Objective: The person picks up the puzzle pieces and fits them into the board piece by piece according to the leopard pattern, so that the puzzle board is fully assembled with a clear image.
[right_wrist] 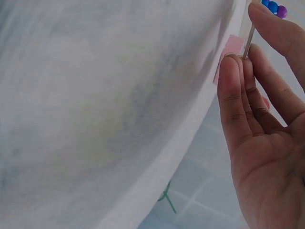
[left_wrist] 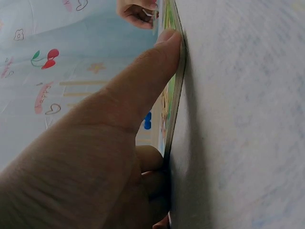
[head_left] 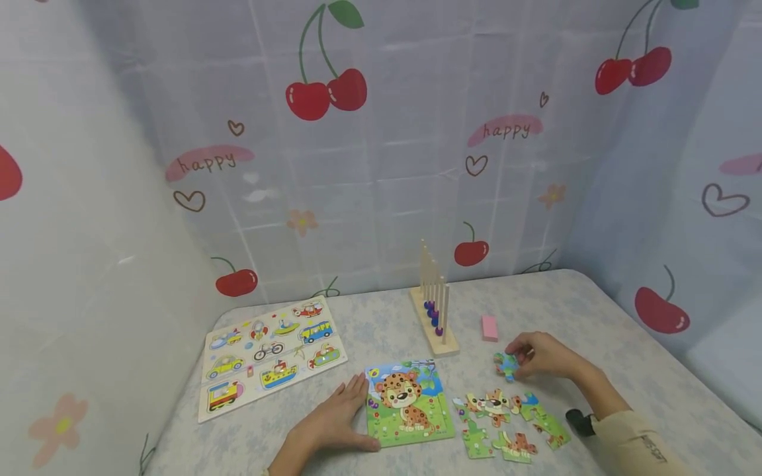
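Observation:
My left hand [head_left: 339,416] lies at the lower left corner of a square leopard puzzle board [head_left: 443,423]. Its fingertips are at the board's left side, and its thumb [left_wrist: 147,71] reaches along the near edge. My right hand [head_left: 538,357] pinches a blue and green jigsaw piece [head_left: 506,365] between thumb and fingers. Seen edge-on in the right wrist view, the piece [right_wrist: 249,40] is a thin slat between the fingertips. Several loose jigsaw pieces [head_left: 476,441] lie partly joined to the right of the board, some with leopard parts.
A vehicle peg puzzle [head_left: 250,370] lies at the left. Behind the board stands a wooden rack [head_left: 449,347] with upright pegs and blue and purple beads. A pink block [head_left: 489,328] lies beyond the right hand. A patterned curtain [head_left: 381,165] hangs behind the table.

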### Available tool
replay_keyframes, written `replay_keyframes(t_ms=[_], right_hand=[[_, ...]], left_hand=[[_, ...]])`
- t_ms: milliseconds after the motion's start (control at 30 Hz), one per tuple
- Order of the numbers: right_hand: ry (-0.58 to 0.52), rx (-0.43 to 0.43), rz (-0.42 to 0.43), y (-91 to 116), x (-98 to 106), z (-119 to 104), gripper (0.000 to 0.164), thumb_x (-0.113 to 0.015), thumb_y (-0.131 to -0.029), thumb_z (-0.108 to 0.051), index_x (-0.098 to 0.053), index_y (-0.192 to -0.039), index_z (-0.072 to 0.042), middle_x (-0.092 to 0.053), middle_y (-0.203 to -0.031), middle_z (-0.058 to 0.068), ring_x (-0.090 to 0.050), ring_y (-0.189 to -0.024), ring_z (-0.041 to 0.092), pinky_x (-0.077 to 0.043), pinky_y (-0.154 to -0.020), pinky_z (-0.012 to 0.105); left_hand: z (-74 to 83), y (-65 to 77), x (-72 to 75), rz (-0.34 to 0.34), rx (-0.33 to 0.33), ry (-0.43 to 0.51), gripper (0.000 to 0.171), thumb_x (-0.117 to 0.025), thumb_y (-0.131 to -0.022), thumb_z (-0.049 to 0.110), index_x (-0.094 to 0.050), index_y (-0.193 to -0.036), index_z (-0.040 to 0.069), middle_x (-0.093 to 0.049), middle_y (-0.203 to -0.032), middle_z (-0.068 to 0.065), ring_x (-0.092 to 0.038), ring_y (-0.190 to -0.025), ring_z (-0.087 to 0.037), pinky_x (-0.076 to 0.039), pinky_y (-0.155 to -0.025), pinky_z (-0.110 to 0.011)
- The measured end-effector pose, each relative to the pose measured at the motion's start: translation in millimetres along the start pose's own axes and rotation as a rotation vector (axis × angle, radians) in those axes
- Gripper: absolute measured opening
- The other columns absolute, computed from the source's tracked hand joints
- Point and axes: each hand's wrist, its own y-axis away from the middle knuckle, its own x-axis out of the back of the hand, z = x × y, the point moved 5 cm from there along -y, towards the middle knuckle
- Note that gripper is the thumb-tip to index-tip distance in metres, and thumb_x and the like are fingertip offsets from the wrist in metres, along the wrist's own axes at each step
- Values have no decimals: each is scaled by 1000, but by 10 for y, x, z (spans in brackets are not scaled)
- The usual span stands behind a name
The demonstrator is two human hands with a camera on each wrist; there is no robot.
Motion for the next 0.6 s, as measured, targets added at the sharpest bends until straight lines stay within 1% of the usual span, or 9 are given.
replay_keyframes(t_ms=[133, 300, 467, 600], right_hand=[[4, 37, 8, -20, -10, -44, 40, -86, -71, -18, -68, -104, -3, -64, -90, 2, -55, -76, 7, -52, -65, 22], [-4, 65, -5, -52, -27, -119, 38, -86, -72, -19, -69, -103, -5, -66, -95, 2, -57, -79, 8, -55, -68, 22], [1, 103, -19, -103, -86, -246, 36, -85, -73, -20, -69, -102, -6, -66, -94, 1, -55, -77, 8, -55, -69, 22], [-20, 125, -27, -132, -143, -376, 35, -84, -74, -18, -70, -102, -4, -64, -91, 3, -55, -75, 11, -55, -69, 22]], left_hand=[[-3, -7, -9, -1, 3, 1, 117, -66, -73, 73, -20, -155, 2, -12, -164, -14, -13, -152, -29, -18, -123, -51], [-11, -9, -47, 7, 8, 16, 118, -66, -72, 74, -21, -155, 3, -12, -164, -12, -13, -153, -28, -17, -123, -50], [-16, 11, -46, 32, -4, 6, 119, -65, -71, 75, -21, -155, 3, -13, -164, -12, -13, -152, -29, -18, -123, -50], [-15, 15, -18, 30, -8, 15, 118, -66, -72, 75, -21, -155, 3, -13, -164, -12, -13, -152, -28, -17, -123, -50]])
